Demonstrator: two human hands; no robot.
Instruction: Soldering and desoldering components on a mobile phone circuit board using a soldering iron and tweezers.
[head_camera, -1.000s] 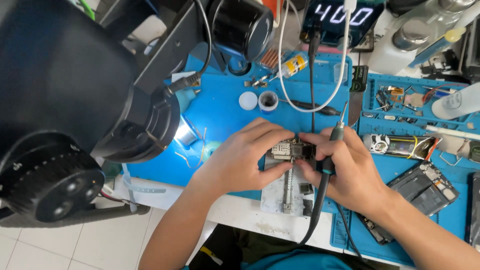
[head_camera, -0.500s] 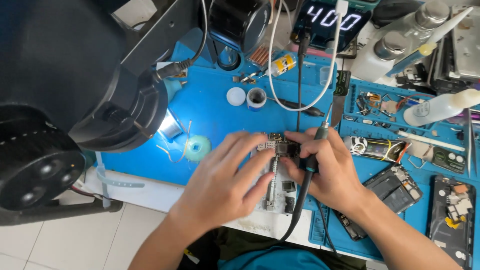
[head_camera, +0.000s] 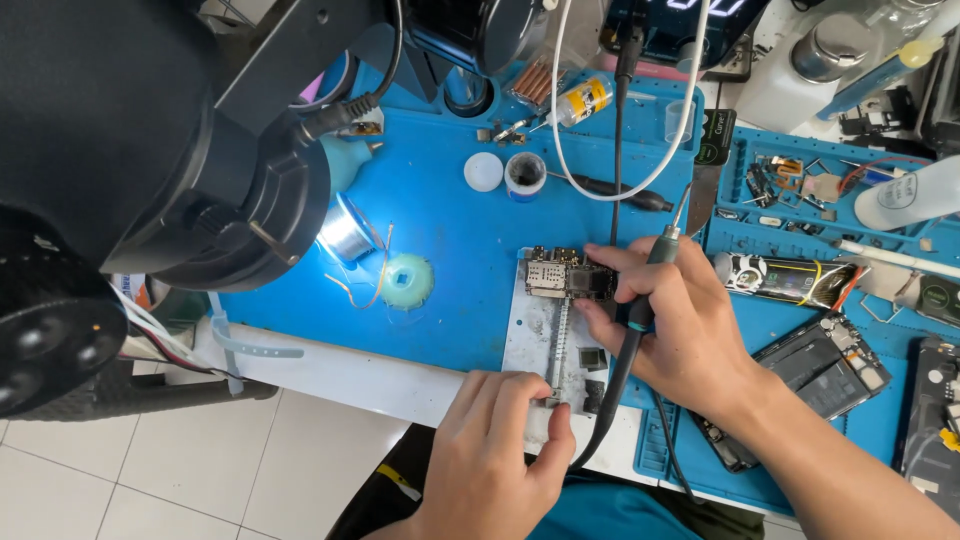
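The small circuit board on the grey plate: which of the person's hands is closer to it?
Right. The right hand, holding a soldering iron, touches the circuit board with its fingertips. The left hand grips the grey plate's near edge, apart from the board.

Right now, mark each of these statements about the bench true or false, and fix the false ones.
1. The right hand holds a soldering iron. True.
2. The left hand lies on the circuit board. False: it grips the near end of the grey holder plate, apart from the board.
3. The work mat is red. False: it is blue.
4. A solder spool sits left of the board. True.
5. The right hand's fingers touch the board. True.
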